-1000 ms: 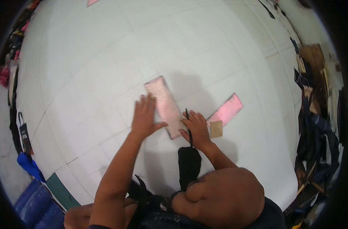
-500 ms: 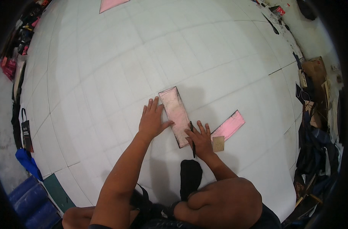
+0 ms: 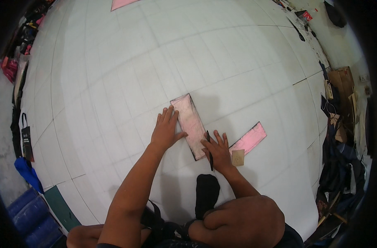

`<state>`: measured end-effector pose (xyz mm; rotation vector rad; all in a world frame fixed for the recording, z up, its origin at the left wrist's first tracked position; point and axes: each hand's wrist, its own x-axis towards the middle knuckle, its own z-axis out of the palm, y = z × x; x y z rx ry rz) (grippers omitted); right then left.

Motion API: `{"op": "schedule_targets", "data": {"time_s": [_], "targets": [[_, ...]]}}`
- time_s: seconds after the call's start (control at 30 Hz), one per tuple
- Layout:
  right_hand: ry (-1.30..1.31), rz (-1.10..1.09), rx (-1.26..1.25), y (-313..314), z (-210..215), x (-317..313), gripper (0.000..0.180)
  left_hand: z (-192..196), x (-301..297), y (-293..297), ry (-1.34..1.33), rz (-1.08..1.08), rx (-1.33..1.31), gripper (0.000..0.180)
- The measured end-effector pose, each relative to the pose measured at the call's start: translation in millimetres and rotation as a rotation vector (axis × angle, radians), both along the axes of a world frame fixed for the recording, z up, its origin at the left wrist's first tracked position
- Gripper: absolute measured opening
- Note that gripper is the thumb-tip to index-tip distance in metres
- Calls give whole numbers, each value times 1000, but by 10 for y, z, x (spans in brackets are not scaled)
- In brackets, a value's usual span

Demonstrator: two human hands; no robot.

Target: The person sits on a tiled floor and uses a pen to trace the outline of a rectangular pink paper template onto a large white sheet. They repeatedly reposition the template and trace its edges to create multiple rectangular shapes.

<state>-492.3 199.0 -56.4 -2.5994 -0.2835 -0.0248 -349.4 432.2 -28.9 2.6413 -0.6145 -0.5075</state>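
Note:
A long pink rectangular piece with dark edges (image 3: 190, 126) lies flat on the large white sheet (image 3: 126, 74). My left hand (image 3: 166, 130) rests at its left long edge, fingers spread, the thumb reaching onto the piece. At the lower right end of the piece sits my right hand (image 3: 219, 153), its fingertips pressing on the edge. A black pen (image 3: 210, 157) is tucked in that hand, tip pointing away from me. Beside it lie a narrower pink strip (image 3: 251, 137) and a small tan square card (image 3: 238, 157).
Part of another pink piece (image 3: 123, 3) shows at the far edge. My foot in a black sock (image 3: 207, 192) is just below the hands. Blue rolls (image 3: 33, 219) and a green strip (image 3: 60, 206) lie at lower left. A cardboard box (image 3: 341, 84) and dark cloth line the right side.
The whole view has shifted slightly. Both hands keep nearly the same place on the pink piece, and the pen stays in my right hand.

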Motion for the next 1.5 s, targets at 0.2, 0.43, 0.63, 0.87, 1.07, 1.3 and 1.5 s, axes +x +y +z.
{"op": "schedule_targets", "data": {"time_s": [0.2, 0.43, 0.63, 0.87, 1.07, 1.3, 1.5], "targets": [[-19, -3, -6, -53, 26, -11, 39, 26, 18, -67, 8, -1, -8, 98], [-8, -1, 6, -28, 38, 48, 38, -30, 32, -17, -24, -15, 28, 103], [-37, 4, 29, -13, 37, 26, 39, 177, -8, -118, 22, -12, 145, 120], [-32, 21, 12, -12, 64, 27, 40, 208, 12, -162, 40, -20, 182, 130], [-3, 19, -1, -11, 71, 41, 41, 195, 32, -146, 60, 9, 135, 131], [22, 18, 11, -5, 73, 25, 41, 271, 3, -177, 86, 0, 150, 128], [-26, 17, 6, -12, 21, 23, 40, 238, 19, -187, 69, -16, 164, 128]]}}
